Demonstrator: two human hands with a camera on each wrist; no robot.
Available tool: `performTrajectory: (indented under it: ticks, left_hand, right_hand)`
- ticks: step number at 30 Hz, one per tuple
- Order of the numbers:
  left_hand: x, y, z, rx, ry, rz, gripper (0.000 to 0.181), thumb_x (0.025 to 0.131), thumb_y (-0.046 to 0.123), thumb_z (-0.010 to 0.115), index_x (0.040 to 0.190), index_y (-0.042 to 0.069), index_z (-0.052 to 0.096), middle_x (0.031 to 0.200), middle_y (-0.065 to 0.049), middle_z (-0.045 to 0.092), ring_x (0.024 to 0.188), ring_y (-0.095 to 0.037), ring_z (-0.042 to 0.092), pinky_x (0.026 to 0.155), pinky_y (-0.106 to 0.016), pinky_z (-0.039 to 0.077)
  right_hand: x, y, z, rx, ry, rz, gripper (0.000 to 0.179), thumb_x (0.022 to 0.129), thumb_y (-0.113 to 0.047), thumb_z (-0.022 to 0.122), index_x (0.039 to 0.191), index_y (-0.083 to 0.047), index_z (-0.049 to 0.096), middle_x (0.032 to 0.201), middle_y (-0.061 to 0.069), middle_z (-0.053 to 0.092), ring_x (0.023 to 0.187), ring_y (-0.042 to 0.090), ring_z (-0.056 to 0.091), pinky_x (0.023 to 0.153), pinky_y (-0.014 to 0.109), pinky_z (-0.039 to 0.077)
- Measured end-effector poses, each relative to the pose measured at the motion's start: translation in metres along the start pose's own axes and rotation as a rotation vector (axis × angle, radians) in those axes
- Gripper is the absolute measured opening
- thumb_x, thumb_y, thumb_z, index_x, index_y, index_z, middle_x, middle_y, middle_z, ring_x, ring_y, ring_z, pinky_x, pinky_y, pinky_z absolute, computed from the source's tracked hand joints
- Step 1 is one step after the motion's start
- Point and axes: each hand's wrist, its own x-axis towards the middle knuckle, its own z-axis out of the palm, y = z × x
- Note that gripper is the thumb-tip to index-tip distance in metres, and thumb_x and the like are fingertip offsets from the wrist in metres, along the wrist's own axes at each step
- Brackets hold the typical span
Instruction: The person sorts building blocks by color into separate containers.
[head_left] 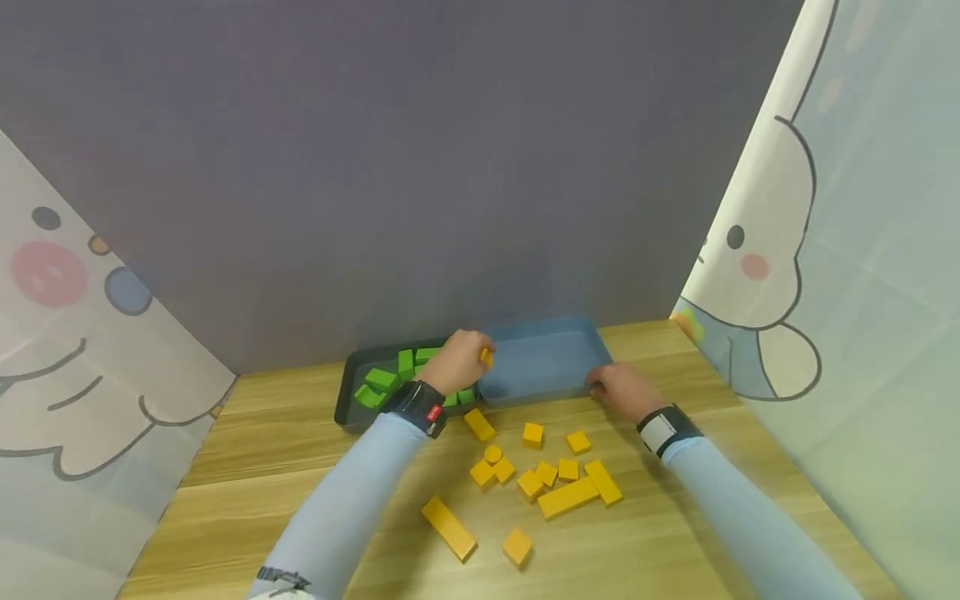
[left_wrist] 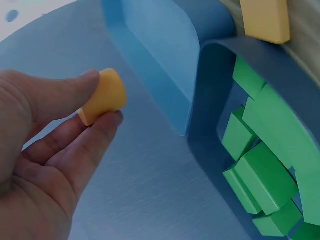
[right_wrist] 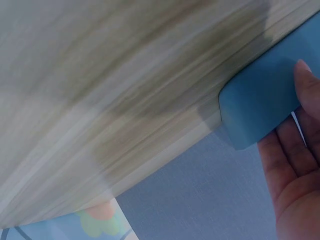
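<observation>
Between thumb and fingertips my left hand (head_left: 459,360) pinches a small yellow block (left_wrist: 106,96) that has a rounded side. It is held up near where the two trays meet, touching neither in the left wrist view. My right hand (head_left: 628,390) grips the right side of the light blue tray (head_left: 540,392), its thumb (right_wrist: 306,82) against the wall and fingers at the rim. Nothing lies in the visible part of that tray. Beside it, a dark tray (head_left: 343,400) holds several green blocks (left_wrist: 267,175), partly hidden by my left hand in the head view.
Several yellow blocks lie scattered on the wooden table (head_left: 285,450) in front of the trays, among them a long bar (head_left: 450,528), a cube (head_left: 517,547) and a small disc (head_left: 492,454). A grey wall (head_left: 450,167) rises behind the trays.
</observation>
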Motion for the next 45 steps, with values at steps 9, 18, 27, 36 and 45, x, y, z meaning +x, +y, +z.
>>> performTrajectory:
  ticks: [9,18,27,36,45]
  left_hand:
    - [0.056,-0.008,0.041,-0.024,-0.015,-0.074,0.034,0.095,-0.001,0.068,0.128,0.004,0.073,0.131,-0.012,0.073,0.124,-0.031,0.067,0.102,-0.041,0.06]
    - [0.072,-0.007,0.072,0.008,-0.013,-0.147,0.026,0.093,0.006,0.075,0.12,0.004,0.076,0.122,-0.012,0.076,0.111,-0.029,0.072,0.097,-0.042,0.062]
    - [0.066,-0.022,0.076,0.016,-0.006,-0.188,0.025,0.1,0.004,0.064,0.122,0.001,0.075,0.124,-0.014,0.076,0.111,-0.029,0.073,0.098,-0.043,0.062]
    - [0.059,-0.028,0.056,0.002,0.005,-0.232,0.035,0.095,0.002,0.069,0.129,0.001,0.071,0.131,-0.014,0.073,0.119,-0.031,0.069,0.1,-0.044,0.06]
    - [0.037,-0.02,0.013,0.026,0.04,-0.117,0.036,0.097,0.007,0.068,0.133,0.006,0.069,0.134,-0.012,0.071,0.108,-0.027,0.072,0.091,-0.038,0.061]
  right_hand:
    - [-0.005,0.0,0.003,-0.03,0.032,-0.01,0.012,0.088,0.0,0.078,0.096,-0.008,0.082,0.093,0.005,0.08,0.084,0.021,0.075,0.078,0.041,0.064]
    - [-0.01,-0.007,0.009,-0.046,0.002,-0.024,0.018,0.087,0.006,0.074,0.092,-0.009,0.083,0.088,0.001,0.079,0.077,0.012,0.07,0.073,0.036,0.063]
    - [0.005,-0.013,0.013,-0.03,0.0,-0.021,0.019,0.086,0.008,0.073,0.093,-0.008,0.082,0.091,0.004,0.08,0.081,0.017,0.073,0.077,0.039,0.064]
    - [0.018,-0.008,0.018,0.002,0.014,-0.055,0.023,0.081,0.012,0.073,0.094,-0.004,0.082,0.093,0.008,0.081,0.085,0.022,0.076,0.079,0.041,0.064]
    - [0.022,0.009,0.019,-0.003,0.024,-0.06,0.02,0.082,0.01,0.076,0.094,-0.004,0.082,0.093,0.009,0.081,0.086,0.025,0.076,0.08,0.043,0.065]
